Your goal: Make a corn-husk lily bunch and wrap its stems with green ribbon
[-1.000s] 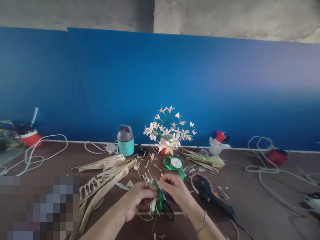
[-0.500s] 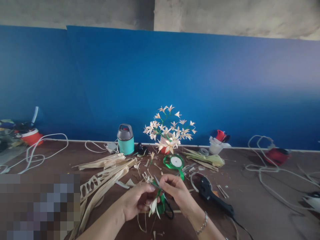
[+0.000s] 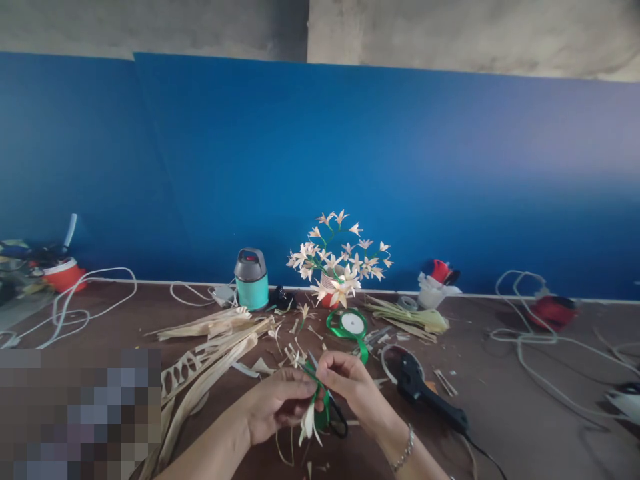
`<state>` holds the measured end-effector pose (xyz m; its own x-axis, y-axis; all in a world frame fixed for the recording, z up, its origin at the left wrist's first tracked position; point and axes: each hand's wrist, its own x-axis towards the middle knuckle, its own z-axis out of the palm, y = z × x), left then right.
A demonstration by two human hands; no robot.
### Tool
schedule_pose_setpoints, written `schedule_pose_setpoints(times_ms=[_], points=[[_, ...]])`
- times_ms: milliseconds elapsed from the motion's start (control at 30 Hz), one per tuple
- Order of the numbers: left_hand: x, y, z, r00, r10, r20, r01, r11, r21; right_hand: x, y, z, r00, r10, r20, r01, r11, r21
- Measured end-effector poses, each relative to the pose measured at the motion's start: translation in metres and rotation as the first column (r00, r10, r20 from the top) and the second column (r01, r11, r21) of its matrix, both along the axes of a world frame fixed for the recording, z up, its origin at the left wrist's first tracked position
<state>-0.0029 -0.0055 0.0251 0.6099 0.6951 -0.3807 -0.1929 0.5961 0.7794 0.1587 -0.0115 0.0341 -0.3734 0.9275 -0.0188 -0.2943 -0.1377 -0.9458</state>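
My left hand (image 3: 280, 401) is closed on the green stem of a pale handmade flower (image 3: 309, 425), whose petals hang downward below the fingers. Close beside it, my right hand (image 3: 353, 383) pinches a thin strip of green ribbon at the stem, its fingertips nearly meeting those of the left. More green ribbon (image 3: 323, 415) hangs behind the flower. A pair of scissors (image 3: 341, 424) lies under the hands, blades pointing away and black handles partly hidden. The ribbon roll (image 3: 353, 324) lies farther back, with a loose green tail towards my right hand.
A pot of pale flowers (image 3: 333, 277) stands against the blue partition. Dried husks (image 3: 215, 360) lie left, near a turquoise container (image 3: 252, 291). To the right are a black glue gun (image 3: 433, 399) with its cord, more husks (image 3: 407, 316) and white cables (image 3: 530, 340). Scraps litter the table.
My left hand and the flower shift very slightly to the right, and the left thumb moves closer to the right fingertips. Both hands keep their grip; the table items stay put.
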Motion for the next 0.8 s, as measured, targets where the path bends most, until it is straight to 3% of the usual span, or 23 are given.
schedule_pose_setpoints(times_ms=[800], points=[[0.0028, -0.0025, -0.0007, 0.999, 0.054, 0.009, -0.054, 0.999, 0.008, -0.0006, 0.0011, -0.0028, 1.000, -0.001, -0.013, 0.001, 1.000, -0.016]])
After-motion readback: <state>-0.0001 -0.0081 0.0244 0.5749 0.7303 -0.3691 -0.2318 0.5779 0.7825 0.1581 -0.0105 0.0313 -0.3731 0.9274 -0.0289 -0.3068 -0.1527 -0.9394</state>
